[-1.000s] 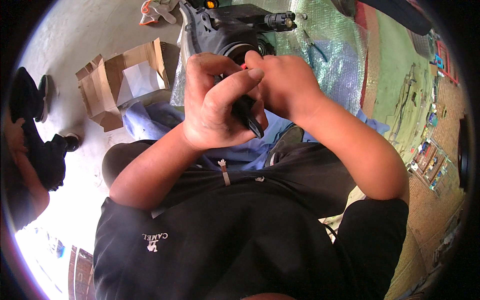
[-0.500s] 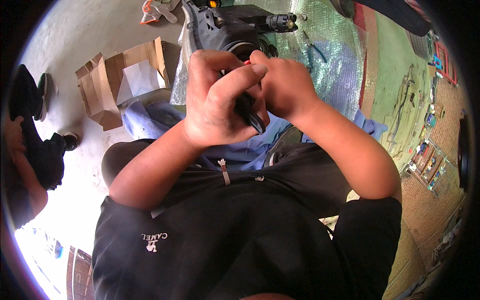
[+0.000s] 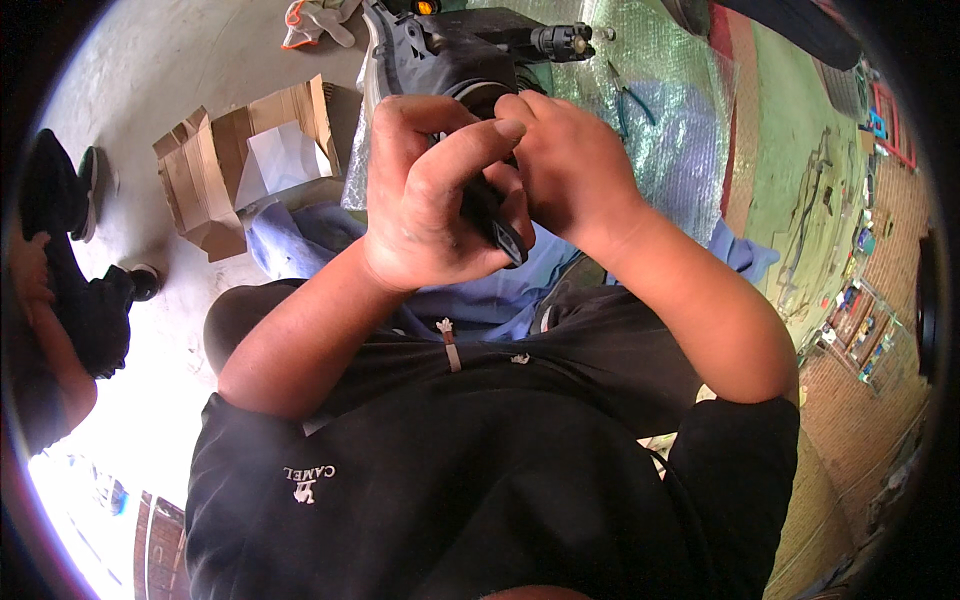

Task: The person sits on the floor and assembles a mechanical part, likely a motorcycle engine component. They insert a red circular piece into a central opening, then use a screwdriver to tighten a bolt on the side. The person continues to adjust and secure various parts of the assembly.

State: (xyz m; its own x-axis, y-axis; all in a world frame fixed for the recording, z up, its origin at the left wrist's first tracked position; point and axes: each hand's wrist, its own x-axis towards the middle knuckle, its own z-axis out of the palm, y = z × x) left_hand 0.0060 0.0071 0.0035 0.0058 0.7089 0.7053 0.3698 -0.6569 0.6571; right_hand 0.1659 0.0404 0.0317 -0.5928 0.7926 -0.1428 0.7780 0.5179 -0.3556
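Observation:
In front of my chest, my left hand (image 3: 425, 205) is closed around a slim black object (image 3: 503, 232); one flattened end sticks out below its fingers, and the rest is hidden. Pressed close beside it, my right hand (image 3: 582, 170) is curled shut with its fingertips turned away. Whatever the right hand grips cannot be made out. Just beyond both hands lies a black plastic housing (image 3: 455, 62) that looks like the back of a vehicle headlight, with a round opening partly covered by my fingers. A black ribbed connector-like part (image 3: 562, 44) juts from its right side.
Bubble wrap (image 3: 680, 150) and blue cloth (image 3: 310, 237) lie under the work. Pliers with blue handles (image 3: 634, 103) rest on the wrap. At left are an opened cardboard box (image 3: 205, 190), a glove (image 3: 318, 22) and another person's dark shoe (image 3: 88, 190).
Both hands have shifted slightly, still held together. A small red spot between them has gone out of sight, and more of the black object shows below my left fingers.

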